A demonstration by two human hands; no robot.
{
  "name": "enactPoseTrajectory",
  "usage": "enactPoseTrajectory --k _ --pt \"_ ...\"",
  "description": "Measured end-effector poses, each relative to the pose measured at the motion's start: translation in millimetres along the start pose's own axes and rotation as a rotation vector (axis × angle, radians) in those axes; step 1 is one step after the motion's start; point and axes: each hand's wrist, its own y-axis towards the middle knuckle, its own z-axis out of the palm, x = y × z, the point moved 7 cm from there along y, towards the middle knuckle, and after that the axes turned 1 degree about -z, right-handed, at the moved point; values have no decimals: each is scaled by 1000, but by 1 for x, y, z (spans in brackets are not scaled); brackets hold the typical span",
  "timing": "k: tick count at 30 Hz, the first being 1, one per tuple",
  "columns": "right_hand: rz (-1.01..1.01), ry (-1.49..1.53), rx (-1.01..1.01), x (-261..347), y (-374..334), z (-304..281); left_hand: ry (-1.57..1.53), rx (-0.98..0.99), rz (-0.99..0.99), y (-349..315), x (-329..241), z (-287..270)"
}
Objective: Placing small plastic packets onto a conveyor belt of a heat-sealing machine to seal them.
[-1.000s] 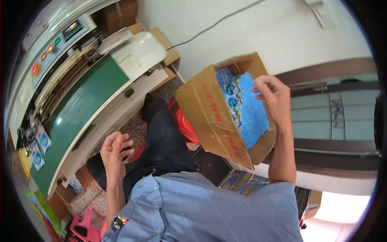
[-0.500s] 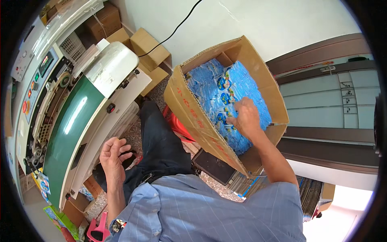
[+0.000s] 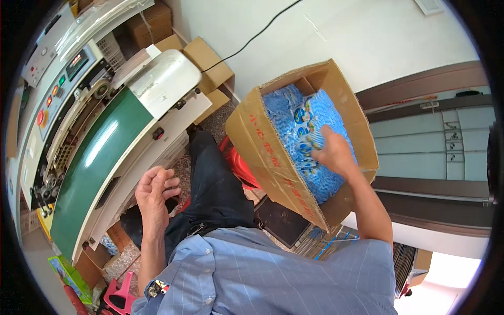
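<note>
My right hand (image 3: 336, 153) reaches into a tall cardboard box (image 3: 262, 157) at the right. Its thumb and fingers are closed on a blue packet (image 3: 308, 143), which looks smeared by motion. Many more blue-and-white patterned packets (image 3: 336, 116) fill the box, some with a round dark blue print. My left hand (image 3: 155, 193) hangs in the air beside the green conveyor belt (image 3: 107, 139), palm up. Its fingers are loosely curled and partly apart, with nothing visible in them.
At the left stands a machine with a control panel (image 3: 60, 86) and a white cover (image 3: 168, 81). An open carton (image 3: 207, 58) sits by the wall. A red plastic item (image 3: 239, 165) is behind the box. A pink object (image 3: 122, 296) lies at lower left.
The view has shifted, so the box and machine sit a little further right and lower. My right hand stays over the packets; the packet by its fingertips now looks blurred. The left hand keeps its curl.
</note>
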Motion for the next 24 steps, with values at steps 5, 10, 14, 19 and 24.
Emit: enactPoseTrajectory --k 5,10,14,19,24 --pt "-178 365 -53 56 -17 -102 5 304 124 12 -45 55" --pt "-687 466 232 186 -22 -141 6 963 41 -12 -113 144" --pt "-981 463 481 296 -11 -121 -1 1098 -82 -15 -110 123" --pt "-1092 749 486 387 18 -60 -471 581 93 -5 -110 21" --pt "-755 972 846 443 22 39 -525 49 285 10 -99 -72"
